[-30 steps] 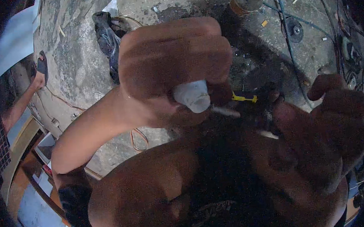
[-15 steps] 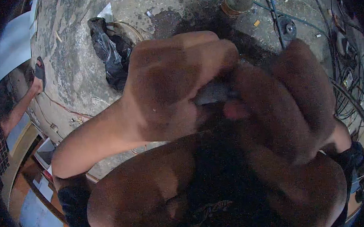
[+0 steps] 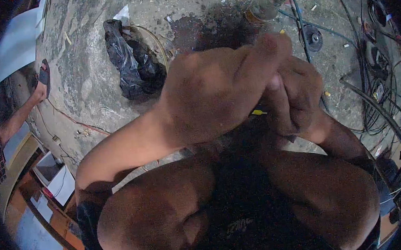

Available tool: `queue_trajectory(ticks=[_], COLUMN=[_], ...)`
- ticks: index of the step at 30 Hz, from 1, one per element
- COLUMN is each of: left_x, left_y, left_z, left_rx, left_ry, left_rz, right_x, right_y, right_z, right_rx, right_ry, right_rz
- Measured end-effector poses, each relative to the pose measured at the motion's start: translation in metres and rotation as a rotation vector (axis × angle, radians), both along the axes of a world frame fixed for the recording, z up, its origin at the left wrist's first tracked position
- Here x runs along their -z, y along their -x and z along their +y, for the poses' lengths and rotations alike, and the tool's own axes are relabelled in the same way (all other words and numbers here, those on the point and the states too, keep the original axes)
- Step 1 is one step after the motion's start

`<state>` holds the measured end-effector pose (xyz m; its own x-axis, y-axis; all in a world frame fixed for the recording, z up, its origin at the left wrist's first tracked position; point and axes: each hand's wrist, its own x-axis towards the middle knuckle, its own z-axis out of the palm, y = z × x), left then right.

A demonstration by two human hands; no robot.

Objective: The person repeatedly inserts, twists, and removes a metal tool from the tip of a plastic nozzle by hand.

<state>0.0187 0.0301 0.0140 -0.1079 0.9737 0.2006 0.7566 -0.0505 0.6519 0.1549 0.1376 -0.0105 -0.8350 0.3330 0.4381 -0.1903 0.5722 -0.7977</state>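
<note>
My left hand [image 3: 214, 89] is closed, its thumb pressed along the top near my right fingers. My right hand [image 3: 300, 94] touches it from the other side, its fingers curled and pinched. Anything held between the two is covered by my fingers. A small bright yellow piece [image 3: 258, 112] shows just below, in the gap between the hands; I cannot tell whether it is held. Both hands hover above the floor, in front of my bent knees.
A crumpled black plastic bag [image 3: 133, 67] lies on the stained concrete floor [image 3: 81, 54]. Farther off stands a glass jar [image 3: 266, 8], with a black disc [image 3: 314, 38] near it. Cables [image 3: 370, 99] run along the right. Another person's foot [image 3: 43, 85] is at the left.
Both hands have moved away from the camera and come together. The greyish thing seen between them before is now hidden. The right hand has shifted left and turned.
</note>
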Motion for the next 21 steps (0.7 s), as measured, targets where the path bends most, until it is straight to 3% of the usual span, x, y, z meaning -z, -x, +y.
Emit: queue_trajectory(ticks=[6, 9, 13, 21], left_x=[0.012, 0.017, 0.015, 0.006], left_y=[0.005, 0.003, 0.008, 0.006], left_z=[-0.012, -0.015, -0.019, -0.024], left_rx=[0.308, 0.333, 0.312, 0.435], left_ry=[0.106, 0.247, 0.178, 0.406], left_rz=[0.038, -0.066, -0.184, -0.465], right_x=[0.011, 0.014, 0.012, -0.001], right_y=[-0.023, -0.026, -0.026, -0.040], right_z=[0.009, 0.003, 0.000, -0.015], right_rx=[-0.209, -0.241, -0.273, -0.396], right_ry=[-0.111, -0.211, -0.212, 0.170], right_rz=[-0.067, -0.021, 0.023, -0.175])
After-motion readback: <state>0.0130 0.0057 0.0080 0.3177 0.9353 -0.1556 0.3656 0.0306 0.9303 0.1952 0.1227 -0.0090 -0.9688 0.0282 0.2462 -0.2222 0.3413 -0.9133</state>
